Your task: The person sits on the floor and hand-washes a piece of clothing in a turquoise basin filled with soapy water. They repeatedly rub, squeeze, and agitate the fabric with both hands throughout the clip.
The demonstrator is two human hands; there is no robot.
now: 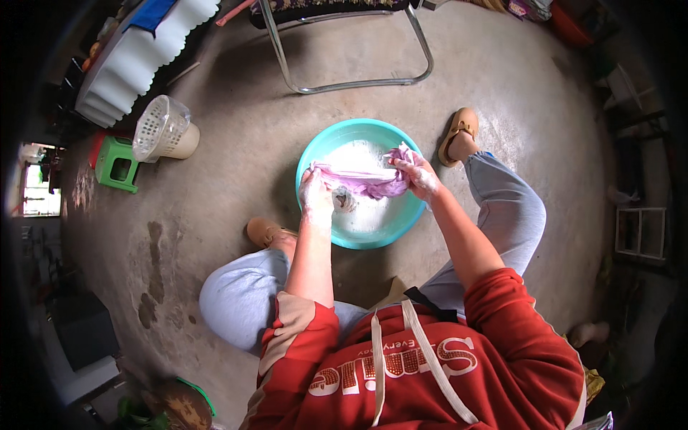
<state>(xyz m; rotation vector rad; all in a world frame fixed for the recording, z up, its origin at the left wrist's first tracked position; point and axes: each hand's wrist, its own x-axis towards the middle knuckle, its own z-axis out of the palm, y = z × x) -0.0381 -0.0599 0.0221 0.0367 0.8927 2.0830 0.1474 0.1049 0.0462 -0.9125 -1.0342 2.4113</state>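
A lilac wet cloth (371,180) is stretched between my two hands above a turquoise plastic basin (352,240). Its left end is in the grip of my left hand (316,191). Bunched folds of the same cloth fill my right hand (419,173), and a loose end sticks up past the fingers. Both hands carry soap foam. White suds (365,215) cover most of the water in the basin, with a darker gap in the foam near my left hand. The basin rests on the floor between my feet.
A metal-framed chair (365,83) stands beyond the basin on the concrete floor (231,140). To the left are a perforated plastic basket (164,129) and a green plastic stool (117,164). My tan shoes (461,126) flank the basin. A white window-like frame (640,233) is at far right.
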